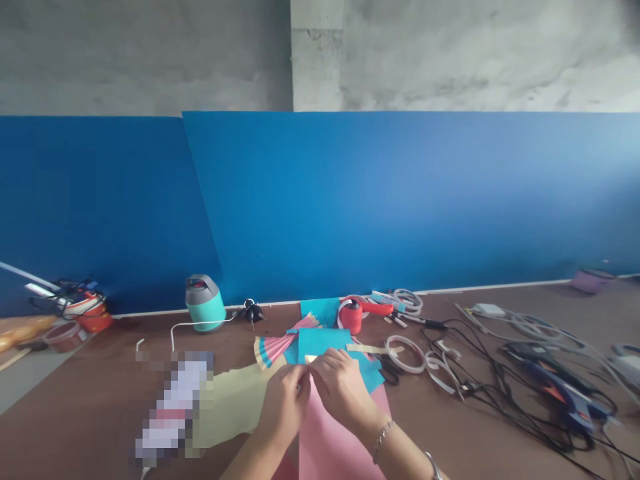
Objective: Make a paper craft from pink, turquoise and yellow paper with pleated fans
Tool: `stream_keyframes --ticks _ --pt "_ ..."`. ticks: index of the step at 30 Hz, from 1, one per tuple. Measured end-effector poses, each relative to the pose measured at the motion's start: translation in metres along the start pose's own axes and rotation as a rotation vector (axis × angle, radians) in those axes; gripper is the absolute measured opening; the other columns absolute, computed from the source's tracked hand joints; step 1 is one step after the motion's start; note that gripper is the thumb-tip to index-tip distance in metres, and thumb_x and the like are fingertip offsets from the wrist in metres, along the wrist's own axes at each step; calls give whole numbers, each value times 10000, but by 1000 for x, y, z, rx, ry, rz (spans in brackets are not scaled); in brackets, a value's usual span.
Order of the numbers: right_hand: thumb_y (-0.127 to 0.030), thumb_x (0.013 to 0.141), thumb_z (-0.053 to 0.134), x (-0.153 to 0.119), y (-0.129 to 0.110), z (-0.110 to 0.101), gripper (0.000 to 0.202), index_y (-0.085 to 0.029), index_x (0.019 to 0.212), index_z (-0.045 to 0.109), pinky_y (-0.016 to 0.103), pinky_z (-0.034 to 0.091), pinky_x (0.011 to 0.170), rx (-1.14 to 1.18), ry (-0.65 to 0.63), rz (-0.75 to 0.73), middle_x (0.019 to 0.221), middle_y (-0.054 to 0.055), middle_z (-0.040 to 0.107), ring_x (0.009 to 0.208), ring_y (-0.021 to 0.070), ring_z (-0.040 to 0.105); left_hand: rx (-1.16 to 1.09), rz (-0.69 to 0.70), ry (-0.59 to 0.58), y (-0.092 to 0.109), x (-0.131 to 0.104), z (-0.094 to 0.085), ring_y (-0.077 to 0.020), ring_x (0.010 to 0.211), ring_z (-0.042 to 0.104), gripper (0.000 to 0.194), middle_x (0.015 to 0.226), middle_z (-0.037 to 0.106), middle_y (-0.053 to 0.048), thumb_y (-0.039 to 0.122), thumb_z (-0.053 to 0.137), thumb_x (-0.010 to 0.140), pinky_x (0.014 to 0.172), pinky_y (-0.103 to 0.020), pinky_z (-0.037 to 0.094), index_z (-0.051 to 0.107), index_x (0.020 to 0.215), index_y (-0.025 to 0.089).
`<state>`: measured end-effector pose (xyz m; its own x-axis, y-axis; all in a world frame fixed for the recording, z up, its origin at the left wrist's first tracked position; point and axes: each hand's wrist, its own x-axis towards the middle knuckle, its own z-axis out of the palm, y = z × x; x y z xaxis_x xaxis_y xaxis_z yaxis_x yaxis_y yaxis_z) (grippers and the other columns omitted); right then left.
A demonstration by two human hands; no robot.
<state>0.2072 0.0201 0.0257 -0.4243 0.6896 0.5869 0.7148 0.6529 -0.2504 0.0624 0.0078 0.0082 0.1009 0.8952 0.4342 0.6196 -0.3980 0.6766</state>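
My left hand (pixel 287 397) and my right hand (pixel 341 381) meet at the middle of the table, fingertips pressed together. Between them a small strip of pale yellow paper (pixel 311 359) pokes out; most of it is hidden by the fingers. Behind the hands lies blue paper (pixel 323 335). Under them a pink sheet (pixel 333 440) reaches toward me. A pleated paper fan (pixel 277 345) in pink, blue and cream lies just beyond my left hand. Pale yellow-green paper (pixel 240 403) is spread left of it.
A pixelated oblong object (pixel 173 410) and a turquoise container (pixel 207 310) stand left. Behind the paper are a red round object (pixel 351 318) and keys (pixel 253 310). White tape rings (pixel 405 353), black cables (pixel 500 387) and a blue glue gun (pixel 565 397) lie right. A blue partition (pixel 390 200) closes the back.
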Motion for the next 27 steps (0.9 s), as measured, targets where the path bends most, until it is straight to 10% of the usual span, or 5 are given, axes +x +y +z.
stream_keyframes --ticks 27 --pt "-107 793 516 -3 -1 5 183 -205 794 671 266 412 662 268 157 136 723 23 663 721 162 559 -23 81 105 1 -3 6 -174 668 643 218 723 683 -47 209 440 865 598 -247 481 645 793 190"
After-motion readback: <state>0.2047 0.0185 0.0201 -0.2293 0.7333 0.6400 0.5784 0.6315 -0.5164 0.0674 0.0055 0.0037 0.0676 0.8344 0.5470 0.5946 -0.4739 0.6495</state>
